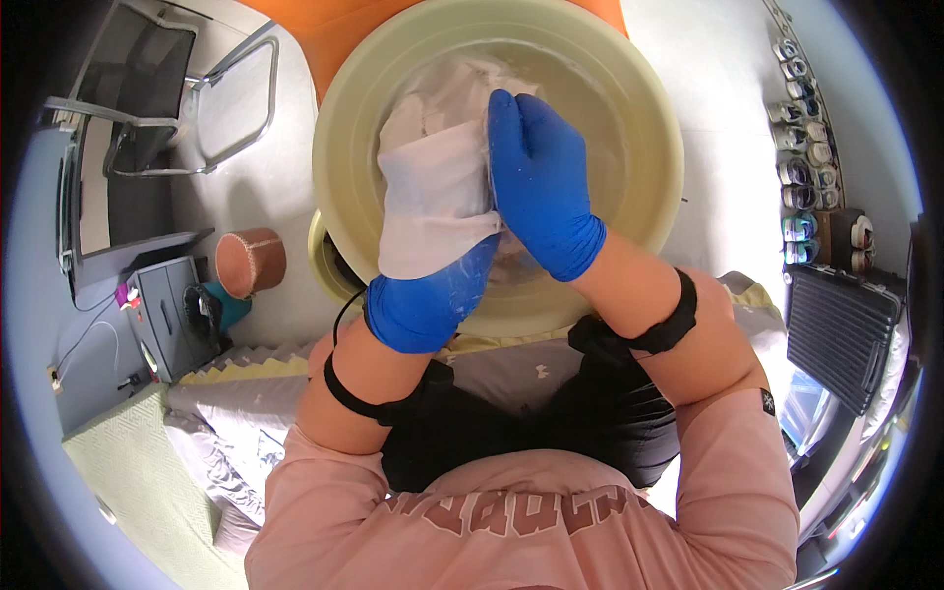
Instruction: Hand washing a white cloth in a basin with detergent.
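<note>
A wet white cloth [433, 187] is bunched in a large pale yellow basin [340, 128], which holds cloudy water [600, 108]. My left hand [418, 307], in a blue rubber glove, reaches under the cloth from the near side. Its fingers are covered by the fabric, so their pose is hidden. On the right side of the cloth, my right hand [543, 177], gloved in blue too, is closed with its fingers curled against the fabric's edge. More of the cloth lies crumpled beyond both hands, toward the basin's far wall.
An orange surface [280, 25] shows behind the basin. A smaller yellow tub [323, 258] sits partly beneath it on the left. Farther left are a brown bin [251, 264] and a metal-framed chair [241, 98]. Shoes [801, 172] and a black ridged suitcase [841, 329] stand at right.
</note>
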`<action>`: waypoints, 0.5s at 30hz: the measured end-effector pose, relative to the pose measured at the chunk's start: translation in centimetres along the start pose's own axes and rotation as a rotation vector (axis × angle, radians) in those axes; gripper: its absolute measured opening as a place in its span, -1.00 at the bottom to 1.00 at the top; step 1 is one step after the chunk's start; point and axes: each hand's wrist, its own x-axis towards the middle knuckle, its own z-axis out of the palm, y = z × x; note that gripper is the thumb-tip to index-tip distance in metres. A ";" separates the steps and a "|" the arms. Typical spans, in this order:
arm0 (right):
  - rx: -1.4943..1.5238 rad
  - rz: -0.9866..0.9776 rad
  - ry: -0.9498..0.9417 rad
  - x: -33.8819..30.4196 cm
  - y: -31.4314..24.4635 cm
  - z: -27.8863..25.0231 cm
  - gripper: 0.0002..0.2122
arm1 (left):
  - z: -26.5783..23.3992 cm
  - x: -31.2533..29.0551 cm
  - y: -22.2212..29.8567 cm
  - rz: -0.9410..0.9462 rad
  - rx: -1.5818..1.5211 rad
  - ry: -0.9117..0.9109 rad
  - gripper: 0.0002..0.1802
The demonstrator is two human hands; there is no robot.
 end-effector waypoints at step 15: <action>-0.198 -0.402 -0.032 -4.3 -0.7 1.6 -0.70 | 1.1 -0.8 1.2 -0.266 -0.449 0.386 -0.87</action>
